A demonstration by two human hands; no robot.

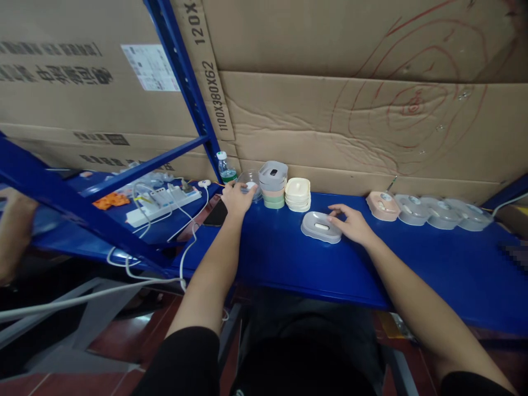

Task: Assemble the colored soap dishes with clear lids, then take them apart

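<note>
On the blue table lies a grey plastic lid [310, 231] with a rounded shape and a small white oblong piece in its middle. My right hand [353, 224] is at the lid's right edge, fingers stretched out and apart, the thumb over the rim. Farther left, my left hand [236, 199] reaches to a clear round plastic tub [256, 193] holding something white. Its fingers are spread at the tub's near side; part of them is hidden. Right of the tub stand a stack of grey, pink and green containers [274, 193] and a stack of cream lids [297, 195].
A row of grey lidded containers [443, 213] and a pink one [383, 206] stands at the back right. Behind the tub is a water bottle [226, 168]. A blue shelf post [82, 201], power strip [163, 206] and cables lie left. Another person's arm [16, 234] shows far left.
</note>
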